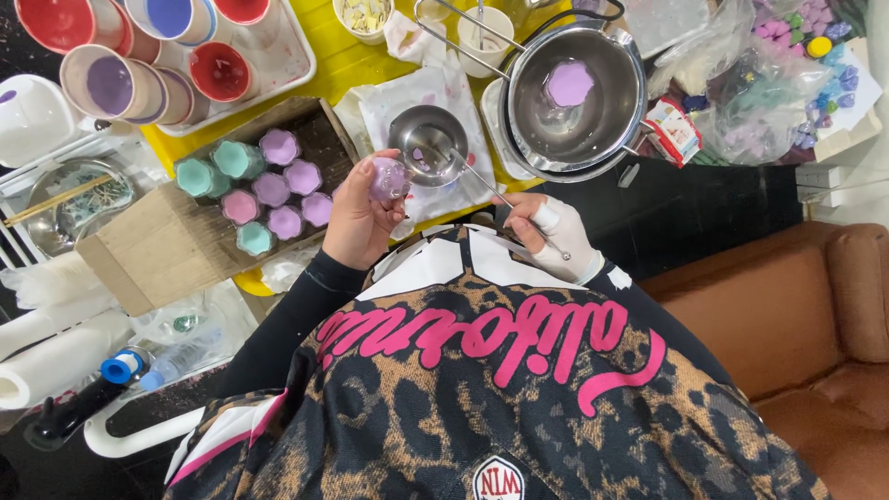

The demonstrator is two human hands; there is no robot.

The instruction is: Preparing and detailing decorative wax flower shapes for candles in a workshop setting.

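My left hand (356,215) holds a small clear cup filled with purple wax (389,179), tilted close to a small steel ladle pot (428,143). My right hand (553,236), in a white glove, grips the long thin handle (505,199) of that ladle pot. The pot's bowl has a trace of purple inside and hovers over a stained white cloth (435,93). Both hands are held in front of my chest, above the table's near edge.
A cardboard tray (162,245) at left holds several small cups of purple, pink and teal wax (269,190). A large steel pan (579,97) with a purple wax lump sits behind. Paint-stained tubs (111,83) stand far left; a brown sofa (796,315) is at right.
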